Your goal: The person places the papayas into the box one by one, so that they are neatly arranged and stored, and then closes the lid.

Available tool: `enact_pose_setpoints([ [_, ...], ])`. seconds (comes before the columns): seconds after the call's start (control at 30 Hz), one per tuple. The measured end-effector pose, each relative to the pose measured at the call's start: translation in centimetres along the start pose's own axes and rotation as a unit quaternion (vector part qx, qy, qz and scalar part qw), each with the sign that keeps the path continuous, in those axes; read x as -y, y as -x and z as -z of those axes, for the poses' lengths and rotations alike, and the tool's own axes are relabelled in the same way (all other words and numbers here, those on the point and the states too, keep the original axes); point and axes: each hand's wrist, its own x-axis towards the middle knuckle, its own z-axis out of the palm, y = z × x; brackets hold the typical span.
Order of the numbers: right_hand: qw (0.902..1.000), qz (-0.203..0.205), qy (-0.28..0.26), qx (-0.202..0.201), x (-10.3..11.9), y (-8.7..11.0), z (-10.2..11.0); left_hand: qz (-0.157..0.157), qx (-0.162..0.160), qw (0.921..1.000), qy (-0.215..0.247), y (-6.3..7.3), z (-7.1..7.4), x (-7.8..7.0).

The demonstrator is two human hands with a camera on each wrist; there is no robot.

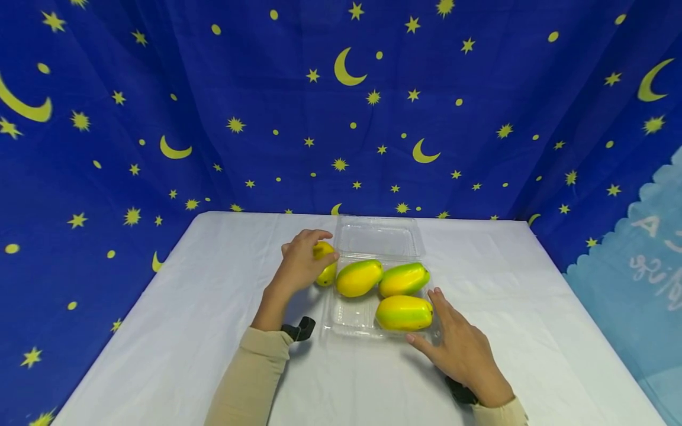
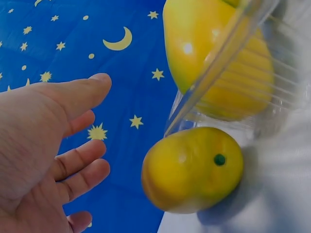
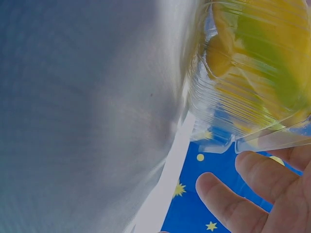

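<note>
A clear plastic clamshell box [image 1: 348,319] lies with its lid [image 1: 378,238] folded back. Inside are three yellow-green fruits resembling papayas: one at back left [image 1: 359,278], one at back right [image 1: 405,279], one at front right [image 1: 404,313]. Another papaya-like fruit [image 1: 325,275] sits on the table, just outside the box's left wall. My left hand [image 1: 302,263] hovers around this outer fruit; the left wrist view shows a gap between its loosely spread fingers and the fruit [image 2: 192,170]. Beside the box's right front corner, my right hand [image 1: 462,348] has extended, spread fingers, with fingertips [image 3: 248,162] near the rim.
A white cloth [image 1: 495,284] covers the table. Behind it and at the left hangs a blue curtain [image 1: 288,89] with yellow moons and stars. A light blue panel with white lettering [image 1: 639,284] stands at the right. Dark straps circle both wrists.
</note>
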Motion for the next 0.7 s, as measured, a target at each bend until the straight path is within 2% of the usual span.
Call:
enact_pose_setpoints([
  [0.53, 1.0, 0.001, 0.002, 0.002, 0.0, 0.1, -0.1, 0.016, -0.011, 0.9997, 0.013, -0.3, -0.5, 1.2],
  [0.7, 1.0, 0.001, 0.002, 0.001, 0.0, 0.1, 0.0, 0.021, -0.002, 0.9995, 0.025, -0.6, -1.1, 1.9],
])
